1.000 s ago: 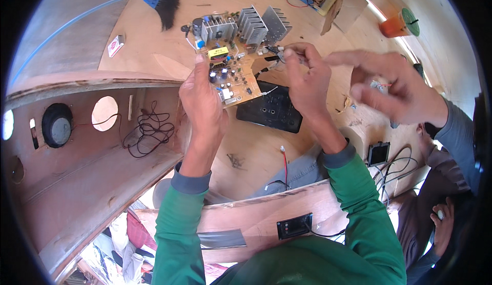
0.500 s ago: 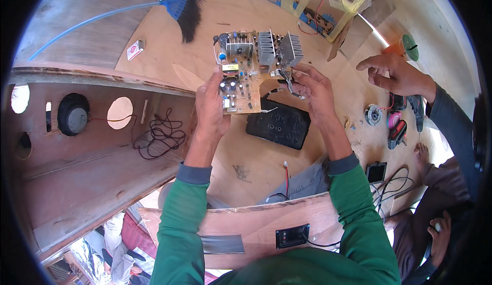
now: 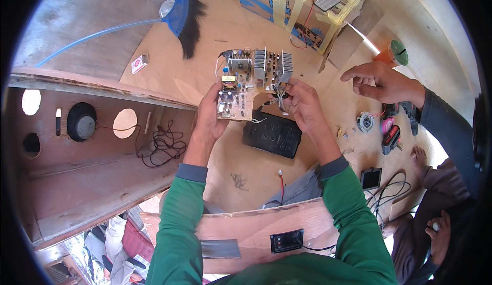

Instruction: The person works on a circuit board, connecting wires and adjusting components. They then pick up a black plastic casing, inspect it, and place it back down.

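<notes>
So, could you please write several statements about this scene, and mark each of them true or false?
1. The left hand holds the left side of the circuit board. True.
2. The right hand rests on the person's knee. False: the right hand is at the board's right side, by the wires.
3. The tangled cable lies outside the wooden cabinet. False: the tangled cable lies inside the wooden cabinet.
4. The broom has a blue handle. True.
5. The cup's lid is red. False: the cup has a green lid.
</notes>
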The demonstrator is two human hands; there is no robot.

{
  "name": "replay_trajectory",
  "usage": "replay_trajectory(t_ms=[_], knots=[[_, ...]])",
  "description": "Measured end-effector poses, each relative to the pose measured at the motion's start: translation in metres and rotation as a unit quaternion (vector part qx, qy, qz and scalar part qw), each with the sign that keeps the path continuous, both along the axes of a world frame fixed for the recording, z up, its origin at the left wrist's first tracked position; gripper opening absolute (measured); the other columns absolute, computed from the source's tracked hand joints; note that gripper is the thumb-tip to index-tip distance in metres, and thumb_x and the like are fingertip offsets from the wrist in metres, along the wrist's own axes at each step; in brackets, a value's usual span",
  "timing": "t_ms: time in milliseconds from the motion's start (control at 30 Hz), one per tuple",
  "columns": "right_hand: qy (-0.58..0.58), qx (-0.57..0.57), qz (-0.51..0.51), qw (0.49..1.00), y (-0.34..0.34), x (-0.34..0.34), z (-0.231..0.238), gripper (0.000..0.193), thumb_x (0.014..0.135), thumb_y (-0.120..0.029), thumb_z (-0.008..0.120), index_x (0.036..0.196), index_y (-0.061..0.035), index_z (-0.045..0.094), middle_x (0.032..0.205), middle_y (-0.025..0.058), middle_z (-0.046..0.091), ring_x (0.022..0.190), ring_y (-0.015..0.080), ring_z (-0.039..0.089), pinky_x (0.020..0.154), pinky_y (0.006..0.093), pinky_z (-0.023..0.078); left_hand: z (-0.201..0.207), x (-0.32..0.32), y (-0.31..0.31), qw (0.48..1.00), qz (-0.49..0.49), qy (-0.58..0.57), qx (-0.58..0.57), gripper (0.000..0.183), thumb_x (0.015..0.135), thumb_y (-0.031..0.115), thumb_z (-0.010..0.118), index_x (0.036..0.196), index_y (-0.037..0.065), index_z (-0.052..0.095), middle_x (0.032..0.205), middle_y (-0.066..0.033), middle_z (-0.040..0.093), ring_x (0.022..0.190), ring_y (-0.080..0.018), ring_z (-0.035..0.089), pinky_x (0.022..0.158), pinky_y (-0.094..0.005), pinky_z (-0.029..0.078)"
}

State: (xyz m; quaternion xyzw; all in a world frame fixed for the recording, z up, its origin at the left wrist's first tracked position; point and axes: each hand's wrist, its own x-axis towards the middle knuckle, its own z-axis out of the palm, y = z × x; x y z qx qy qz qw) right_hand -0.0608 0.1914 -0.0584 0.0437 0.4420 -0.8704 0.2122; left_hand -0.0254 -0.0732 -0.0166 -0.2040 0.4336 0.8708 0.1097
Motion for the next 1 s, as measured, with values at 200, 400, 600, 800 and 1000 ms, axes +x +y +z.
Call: replay_trajectory(t_ms=[200, 400, 600, 800, 1000], knots=[[0.004, -0.023, -0.027, 0.999, -0.004, 0.001, -0.007, 0.038, 0.105, -0.009, 0.054, 0.137, 0.0089, 0.065, 0.124, 0.0162, 0.076, 0.108, 0.0292, 0.078, 0.096, 0.0413, 0.063, -0.006, 0.002, 0.01, 0.993, -0.019, 0.015, 0.114, 0.07, 0.115, 0.058, 0.051, 0.155, 0.001, 0.057, 0.145, -0.0179, 0.072, 0.131, -0.0319, 0.072, 0.116, -0.0506, 0.057], [-0.015, -0.018, -0.04, 0.999, -0.004, 0.0, -0.007, 0.03, 0.104, -0.007, 0.056, 0.128, 0.006, 0.068, 0.118, 0.0132, 0.077, 0.106, 0.0255, 0.077, 0.096, 0.0402, 0.063, -0.004, 0.0, 0.014, 0.993, -0.006, 0.012, 0.117, 0.064, 0.114, 0.054, 0.057, 0.152, 0.002, 0.06, 0.142, -0.0182, 0.072, 0.128, -0.0336, 0.073, 0.115, -0.0561, 0.058], [-0.018, -0.001, -0.03, 0.999, -0.004, 0.0, -0.012, 0.03, 0.101, -0.007, 0.057, 0.126, 0.0041, 0.069, 0.116, 0.0116, 0.077, 0.105, 0.0235, 0.077, 0.09, 0.037, 0.061, 0.004, 0.0, 0.003, 0.997, -0.025, 0.009, 0.075, 0.052, 0.113, 0.046, 0.062, 0.144, 0.004, 0.064, 0.133, -0.0144, 0.075, 0.121, -0.0309, 0.075, 0.108, -0.0517, 0.062], [-0.004, 0.025, -0.027, 0.999, -0.006, 0.005, -0.006, 0.028, 0.105, -0.011, 0.057, 0.127, -0.0043, 0.072, 0.104, 0.0018, 0.073, 0.084, 0.0109, 0.064, 0.072, 0.0285, 0.049, 0.014, 0.005, 0.007, 0.999, -0.027, 0.028, -0.025, 0.057, 0.111, 0.046, 0.067, 0.148, 0.002, 0.062, 0.131, -0.0149, 0.075, 0.118, -0.0277, 0.076, 0.102, -0.0465, 0.065], [-0.02, 0.024, -0.029, 0.999, -0.005, 0.002, -0.004, 0.024, 0.104, -0.011, 0.058, 0.122, -0.0035, 0.072, 0.104, 0.0031, 0.074, 0.09, 0.0128, 0.069, 0.075, 0.0324, 0.055, 0.0, 0.01, 0.009, 0.999, -0.024, 0.017, 0.022, 0.062, 0.109, 0.046, 0.07, 0.151, 0.001, 0.058, 0.134, -0.0167, 0.074, 0.12, -0.0274, 0.076, 0.104, -0.0455, 0.066]])
